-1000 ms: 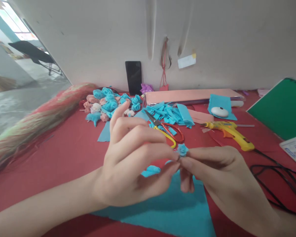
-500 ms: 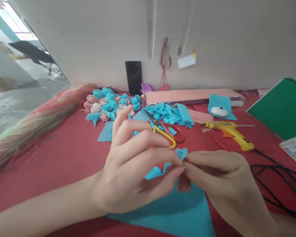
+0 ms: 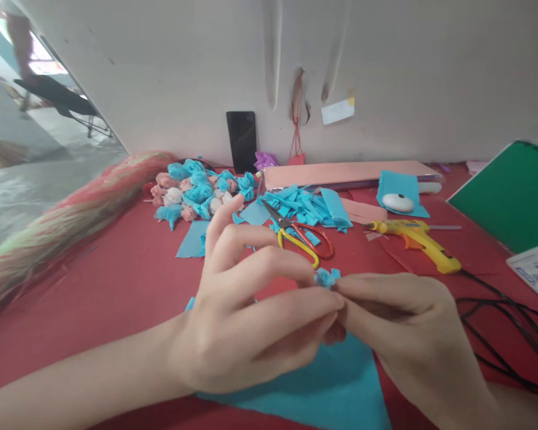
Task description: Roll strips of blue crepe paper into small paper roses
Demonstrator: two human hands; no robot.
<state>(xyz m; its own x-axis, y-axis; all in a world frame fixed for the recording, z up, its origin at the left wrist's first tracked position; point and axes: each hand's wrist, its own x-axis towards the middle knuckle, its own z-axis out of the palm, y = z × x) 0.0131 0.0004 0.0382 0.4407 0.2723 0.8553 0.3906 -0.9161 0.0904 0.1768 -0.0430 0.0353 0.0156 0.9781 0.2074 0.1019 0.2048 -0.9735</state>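
At the left of the red desk (image 3: 134, 269) lies a heap of paper flowers (image 3: 197, 192), blue, pink and white; these pieces appear finished, or nearly so, and rest in a loose cluster. Next, the left hand (image 3: 262, 304), its thumb and forefinger closed narrowly and the other fingers raised in a curve; the tips appear to pinch the base of the small blue flower, though the contact is partly hidden. Beyond this hand, scissors (image 3: 285, 223) lie beside blue strips (image 3: 307, 209), flat and unformed. Below both hands, a blue sheet (image 3: 314, 391) is spread, partly covered. Between the fingertips, above the sheet, is the small blue flower (image 3: 325, 278): its top is gathered and one short tab projects at the right, so it is judged part-formed, with the base unfinished. The right hand (image 3: 399, 322) holds it between thumb and forefinger. At far right, the yellow glue gun (image 3: 430, 239) rests on the desk, untouched, well apart from the flower.
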